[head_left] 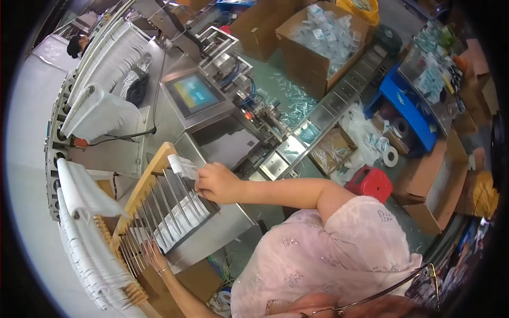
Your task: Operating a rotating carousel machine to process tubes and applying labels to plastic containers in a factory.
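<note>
Right hand (216,183) closed on small white sachets (183,166), at top end of wooden rod rack (142,193); left hand (154,255) at lower end of rack, fingers curled about rod tips, grip unclear; white sachets (177,220) threaded on metal rods (159,209) fill lower-middle stretch only, upper rod lengths bare; judged: loading partly done, more room left; rack leans on steel machine tabletop (222,233); filled white rows (87,233) hang at left; touchscreen panel (195,94) beyond; cardboard box of packets (323,40) farther off.
</note>
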`<state>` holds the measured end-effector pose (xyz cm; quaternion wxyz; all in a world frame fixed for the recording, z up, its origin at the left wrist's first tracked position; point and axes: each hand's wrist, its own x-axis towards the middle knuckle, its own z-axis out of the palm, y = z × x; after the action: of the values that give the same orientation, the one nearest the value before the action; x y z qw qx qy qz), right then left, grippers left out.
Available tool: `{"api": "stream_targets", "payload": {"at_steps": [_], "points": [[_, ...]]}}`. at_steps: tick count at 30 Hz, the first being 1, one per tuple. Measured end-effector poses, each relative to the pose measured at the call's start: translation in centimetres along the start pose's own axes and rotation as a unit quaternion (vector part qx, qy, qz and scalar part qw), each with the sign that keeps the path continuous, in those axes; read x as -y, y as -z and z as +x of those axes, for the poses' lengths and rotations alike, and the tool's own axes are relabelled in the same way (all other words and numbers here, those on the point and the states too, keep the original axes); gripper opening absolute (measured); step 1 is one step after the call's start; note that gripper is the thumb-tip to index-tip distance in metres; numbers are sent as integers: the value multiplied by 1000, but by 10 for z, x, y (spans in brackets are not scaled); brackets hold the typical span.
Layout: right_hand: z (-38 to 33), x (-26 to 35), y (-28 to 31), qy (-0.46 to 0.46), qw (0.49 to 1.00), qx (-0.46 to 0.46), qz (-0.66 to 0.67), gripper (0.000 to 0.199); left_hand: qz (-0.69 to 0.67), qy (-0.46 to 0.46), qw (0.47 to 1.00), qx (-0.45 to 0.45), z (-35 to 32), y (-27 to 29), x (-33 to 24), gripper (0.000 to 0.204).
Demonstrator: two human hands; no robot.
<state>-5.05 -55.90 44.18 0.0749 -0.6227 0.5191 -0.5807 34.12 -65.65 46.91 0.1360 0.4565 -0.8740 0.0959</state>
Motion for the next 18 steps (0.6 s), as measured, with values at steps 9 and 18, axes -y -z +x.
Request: {"api": "stream_targets", "payload": {"at_steps": [9,18], "points": [[-55,52,25,-49,990,-14,129,13,-576,246,774,-95,-49,36,-61,13],[-97,74,104,-296,876,2,382,12,-679,283,662,-142,-78,69,-186,8]]}}
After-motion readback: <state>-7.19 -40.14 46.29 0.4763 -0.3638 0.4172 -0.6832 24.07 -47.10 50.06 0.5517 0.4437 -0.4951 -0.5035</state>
